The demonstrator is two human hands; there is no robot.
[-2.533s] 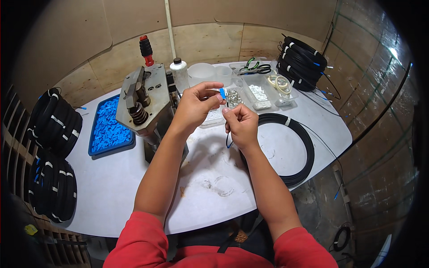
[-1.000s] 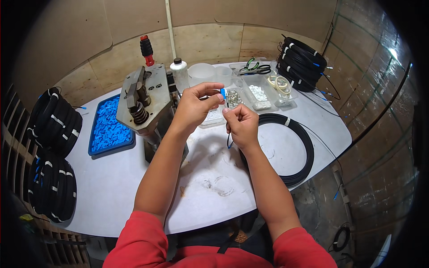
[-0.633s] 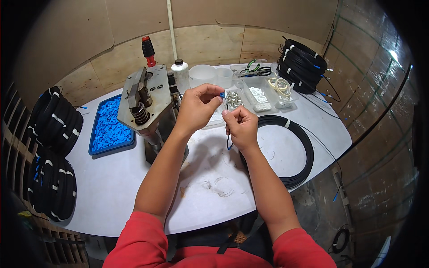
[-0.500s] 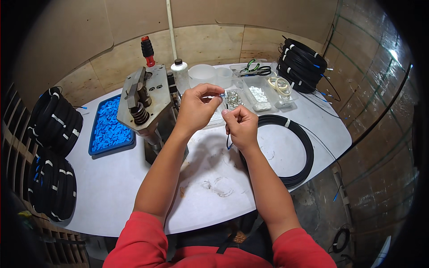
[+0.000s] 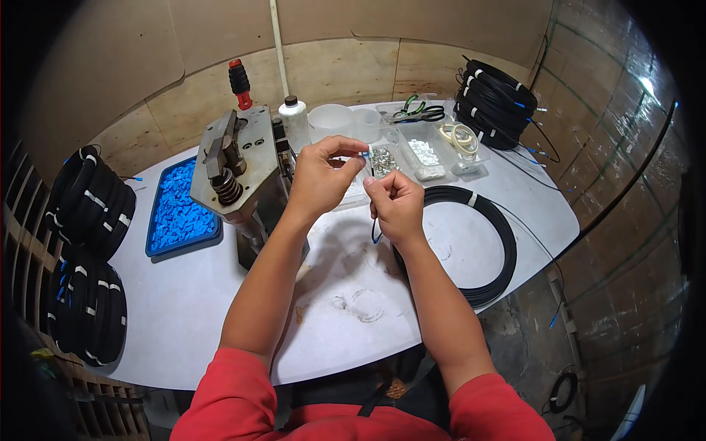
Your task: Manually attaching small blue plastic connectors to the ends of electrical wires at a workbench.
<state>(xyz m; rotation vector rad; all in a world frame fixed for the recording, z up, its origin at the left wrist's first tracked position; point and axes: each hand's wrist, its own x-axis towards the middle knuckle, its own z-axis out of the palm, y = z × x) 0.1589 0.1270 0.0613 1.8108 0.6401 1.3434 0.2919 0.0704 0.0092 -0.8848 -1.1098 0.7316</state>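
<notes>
Above the middle of the table, my left hand [image 5: 323, 176] pinches a small blue connector [image 5: 365, 153] between thumb and fingers. Close beside it, my right hand [image 5: 397, 209] is closed around a thin black cable [image 5: 376, 231]. The cable's upper end rises toward the connector; fingers hide whether the two are joined. Part of the cable hangs in a short loop under my right hand. A coil of black cable [image 5: 507, 253] lies on the table by my right forearm.
Left of my arm stands a metal press [image 5: 254, 147], with a blue tray [image 5: 151, 239] of blue parts beside it. Behind my hands are plastic containers [image 5: 430, 173] of small parts, a white bottle [image 5: 296, 123] and pliers [image 5: 425, 114]. Black cable coils [image 5: 88, 312] sit at the edges.
Both hands keep their grips and stay almost in place. The view has shifted very slightly; nothing else visibly moved.
</notes>
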